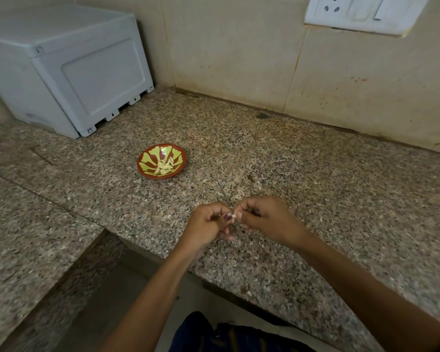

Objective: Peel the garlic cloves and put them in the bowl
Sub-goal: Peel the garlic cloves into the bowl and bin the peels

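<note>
A small red bowl (pixel 144 171) with a yellow-green petal pattern stands on the speckled granite counter and holds several peeled garlic cloves (pixel 166 166). Nearer to me, my left hand (pixel 208 224) and my right hand (pixel 267 219) meet above the counter's front part. Between their fingertips shows a small pale garlic clove (pixel 234 215), pinched from both sides. Most of the clove is hidden by the curled fingers.
A grey plastic box (pixel 69 69) sits at the back left against the wall. A white socket plate (pixel 361 13) is on the wall at upper right. The counter (pixel 315 174) drops off in a corner notch at my lower left. Tiny skin scraps (pixel 249 292) lie near the edge.
</note>
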